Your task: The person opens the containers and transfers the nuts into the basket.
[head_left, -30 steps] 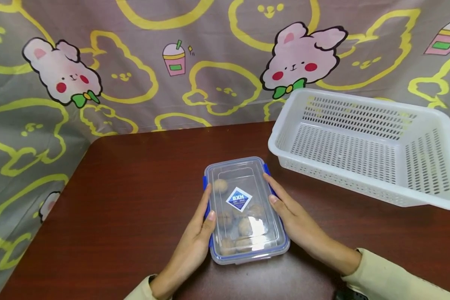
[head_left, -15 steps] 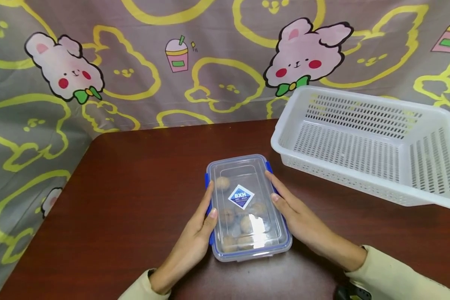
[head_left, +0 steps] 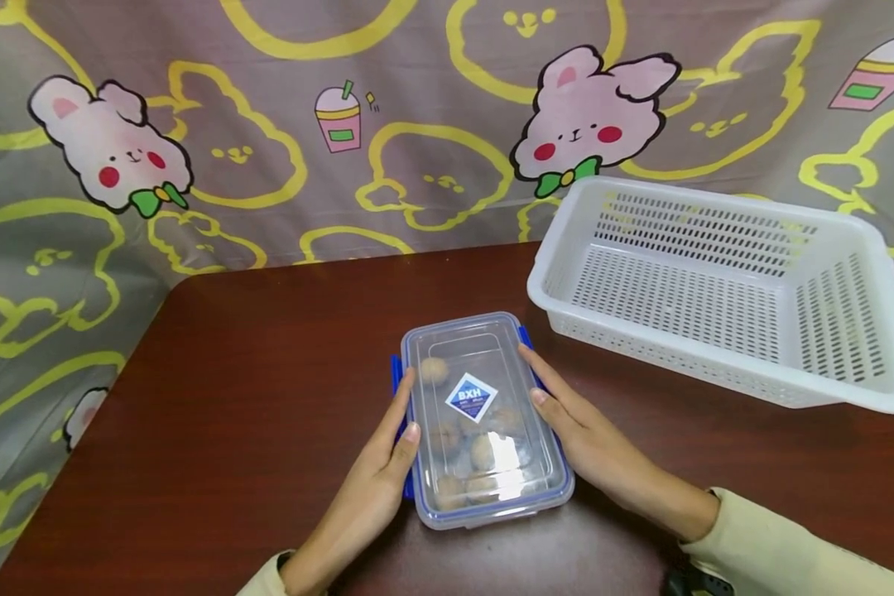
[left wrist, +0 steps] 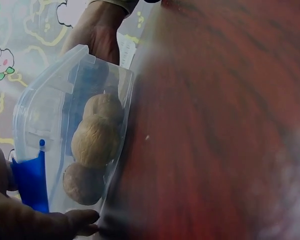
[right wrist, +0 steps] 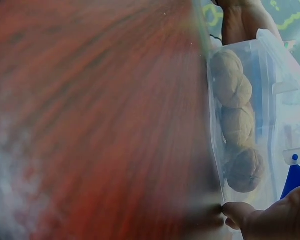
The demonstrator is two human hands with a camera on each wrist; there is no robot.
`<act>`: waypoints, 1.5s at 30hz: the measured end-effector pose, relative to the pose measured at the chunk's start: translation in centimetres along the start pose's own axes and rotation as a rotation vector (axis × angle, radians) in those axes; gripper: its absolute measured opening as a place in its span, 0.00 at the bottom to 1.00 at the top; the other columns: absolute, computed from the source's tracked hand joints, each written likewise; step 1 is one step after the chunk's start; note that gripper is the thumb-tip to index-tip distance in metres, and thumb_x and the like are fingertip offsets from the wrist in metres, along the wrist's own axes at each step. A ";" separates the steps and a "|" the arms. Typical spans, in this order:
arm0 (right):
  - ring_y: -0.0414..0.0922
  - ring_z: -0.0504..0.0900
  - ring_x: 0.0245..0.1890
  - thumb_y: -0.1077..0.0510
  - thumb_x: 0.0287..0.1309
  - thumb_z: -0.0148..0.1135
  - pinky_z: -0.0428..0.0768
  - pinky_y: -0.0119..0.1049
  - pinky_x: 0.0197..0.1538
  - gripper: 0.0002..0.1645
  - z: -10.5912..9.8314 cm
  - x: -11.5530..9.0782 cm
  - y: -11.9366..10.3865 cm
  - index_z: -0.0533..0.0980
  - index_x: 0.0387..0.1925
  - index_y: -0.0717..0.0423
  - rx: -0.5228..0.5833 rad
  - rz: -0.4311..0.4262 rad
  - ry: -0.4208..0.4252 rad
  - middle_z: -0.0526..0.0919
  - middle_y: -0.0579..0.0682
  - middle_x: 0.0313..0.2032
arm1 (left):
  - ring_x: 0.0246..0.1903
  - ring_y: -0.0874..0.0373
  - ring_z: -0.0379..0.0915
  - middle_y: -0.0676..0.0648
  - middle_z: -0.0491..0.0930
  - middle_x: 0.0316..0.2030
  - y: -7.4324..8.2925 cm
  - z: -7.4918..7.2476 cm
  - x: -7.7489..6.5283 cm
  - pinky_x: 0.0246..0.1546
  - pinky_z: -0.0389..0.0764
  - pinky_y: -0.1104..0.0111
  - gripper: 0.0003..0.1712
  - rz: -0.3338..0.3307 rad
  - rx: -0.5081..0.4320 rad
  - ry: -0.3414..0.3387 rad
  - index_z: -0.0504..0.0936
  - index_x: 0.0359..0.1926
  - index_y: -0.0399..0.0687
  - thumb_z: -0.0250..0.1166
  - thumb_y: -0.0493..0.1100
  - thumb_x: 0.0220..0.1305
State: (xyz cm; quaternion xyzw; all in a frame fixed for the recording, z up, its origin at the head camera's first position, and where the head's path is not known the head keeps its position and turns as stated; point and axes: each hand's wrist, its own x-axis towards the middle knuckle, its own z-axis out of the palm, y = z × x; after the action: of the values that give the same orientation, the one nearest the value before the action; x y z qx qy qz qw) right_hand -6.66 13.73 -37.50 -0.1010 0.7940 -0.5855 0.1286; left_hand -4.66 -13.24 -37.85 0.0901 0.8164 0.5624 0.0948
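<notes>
A clear plastic food container (head_left: 492, 356) with a lid and blue side latches lies on the table in the head view. Several walnuts (left wrist: 95, 141) show through its wall in both wrist views. My left hand (head_left: 368, 476) grips the container's left side, thumb by the lid's edge and fingertips low on the wall. The left blue latch (left wrist: 32, 182) sticks outward from the lid beside that hand. On the opposite side, my right hand (head_left: 603, 434) holds the container, its fingertips low at the wall near the right blue latch (right wrist: 296, 182).
A white perforated basket (head_left: 656, 352) stands at the back right of the dark red-brown table (head_left: 268, 372). Behind the table hangs a patterned curtain (head_left: 268, 108). A small black object (head_left: 693, 582) shows by the right sleeve.
The left latch has swung outward from the container's edge, with the left hand beside it. Both hands stay at the container's sides. The head view shifts slightly.
</notes>
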 end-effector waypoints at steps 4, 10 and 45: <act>0.56 0.51 0.82 0.47 0.85 0.38 0.53 0.63 0.80 0.33 0.0 0.0 0.0 0.48 0.84 0.30 0.020 -0.004 -0.001 0.48 0.49 0.84 | 0.82 0.47 0.44 0.53 0.48 0.84 0.2 -0.1 -0.2 0.81 0.45 0.39 0.35 -0.028 0.036 0.029 0.47 0.84 0.74 0.48 0.54 0.84; 0.55 0.50 0.82 0.47 0.85 0.38 0.54 0.63 0.80 0.33 0.1 0.0 0.0 0.48 0.84 0.30 0.039 -0.013 -0.001 0.48 0.48 0.84 | 0.83 0.44 0.39 0.45 0.43 0.84 0.5 -0.3 -0.4 0.80 0.44 0.35 0.36 -0.043 0.118 0.086 0.50 0.84 0.74 0.52 0.56 0.82; 0.55 0.48 0.82 0.42 0.83 0.41 0.57 0.58 0.79 0.35 0.0 0.4 0.6 0.45 0.83 0.22 0.159 0.062 -0.077 0.41 0.49 0.85 | 0.79 0.42 0.50 0.48 0.41 0.85 0.5 1.1 -0.1 0.79 0.52 0.37 0.43 -0.079 -0.053 0.025 0.40 0.84 0.79 0.55 0.58 0.80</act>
State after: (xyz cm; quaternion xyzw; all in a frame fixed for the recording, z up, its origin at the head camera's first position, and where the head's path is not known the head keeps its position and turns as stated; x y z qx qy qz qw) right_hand -7.03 13.79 -38.13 -0.0885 0.7422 -0.6382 0.1846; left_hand -4.26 -12.09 -37.73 0.0483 0.8052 0.5809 0.1092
